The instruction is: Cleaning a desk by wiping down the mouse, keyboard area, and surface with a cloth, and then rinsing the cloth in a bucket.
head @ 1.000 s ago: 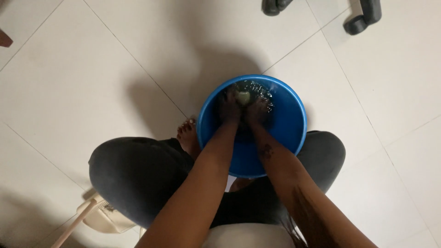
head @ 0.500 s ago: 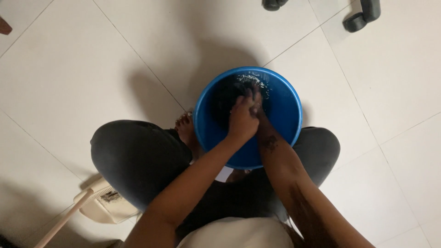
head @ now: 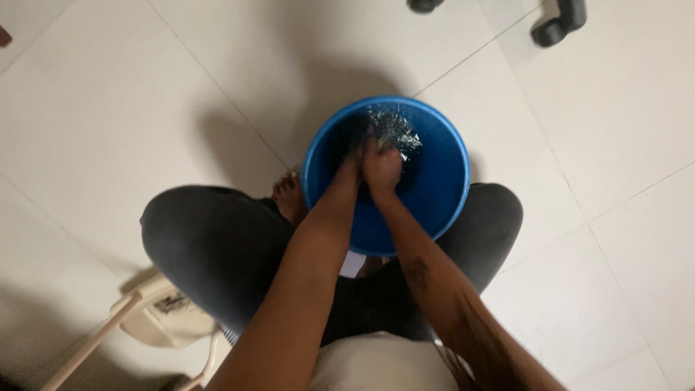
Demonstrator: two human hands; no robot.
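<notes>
A round blue basin (head: 450, 156) stands on the tiled floor between my knees, with water and a dark wet cloth (head: 397, 132) in it. Both of my hands are down in the basin, pressed side by side. My left hand (head: 350, 164) is partly under the water and in shadow. My right hand (head: 382, 169) is fisted beside it on a bunch of the dark cloth. The water around the hands is rippled and glinting. The fingertips are hidden by cloth and water.
I squat over the basin in dark trousers (head: 210, 246), with a bare foot (head: 289, 195) at its left rim. A cream plastic object with a pale handle (head: 148, 311) lies at the lower left. Dark chair castors (head: 557, 22) stand at the top right.
My left hand, raised over my right half a second ago, has gone back down into the water beside it. A pale green lump seen between the hands a second ago is out of sight.
</notes>
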